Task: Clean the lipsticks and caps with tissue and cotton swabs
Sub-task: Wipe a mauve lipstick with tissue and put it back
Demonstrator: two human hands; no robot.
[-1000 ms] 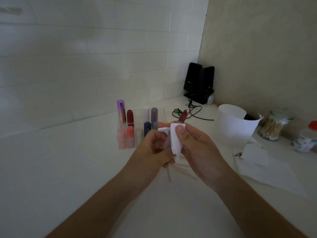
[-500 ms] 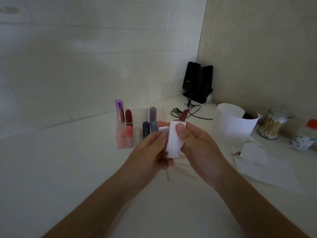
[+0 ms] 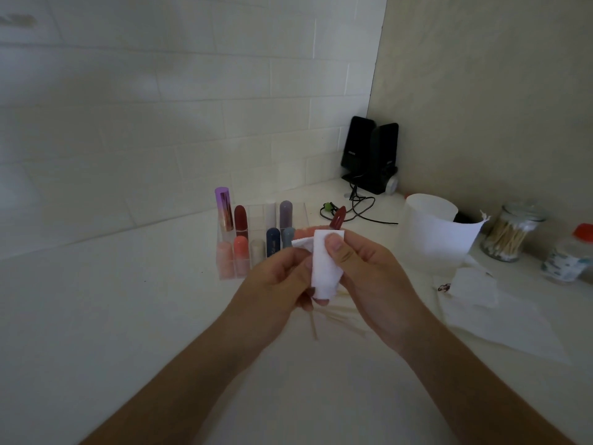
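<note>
**One lipstick in the tissue, the others in the rack**

You hold the open dark red lipstick [image 3: 337, 218] above the middle of the white worktop [image 3: 128, 316]. Only its slanted tip shows above a folded white tissue [image 3: 324, 268] that is wrapped around its tube. Your right hand [image 3: 369, 277] grasps this bundle: the thumb presses the tissue on the front and the fingers curl behind it. Your left hand [image 3: 279, 281] grips the left and lower edge of the tissue with curled fingers.

I judge that the task is somewhere in the middle. Near the right edge of the worktop lie flat used tissues [image 3: 481, 309], and one has a small red stain [image 3: 444, 287], so some wiping seems done. Thin wooden swab sticks [image 3: 337, 316] lie on the worktop under your hands. The capped lipsticks in the clear plastic rack [image 3: 304, 213], toward the back edge, show no sign of whether they are cleaned or not. The glass jar of cotton swabs [image 3: 510, 234] stands by the right edge.

Several things are hard to see. The tissue hides the tube of the lipstick, and I cannot find its cap. One stick [image 3: 313, 326] comes out below your left hand; I cannot tell if you hold it or if it lies on the worktop. Your hands cover the right front part of the rack. The light is dim and the far objects are soft.
</note>
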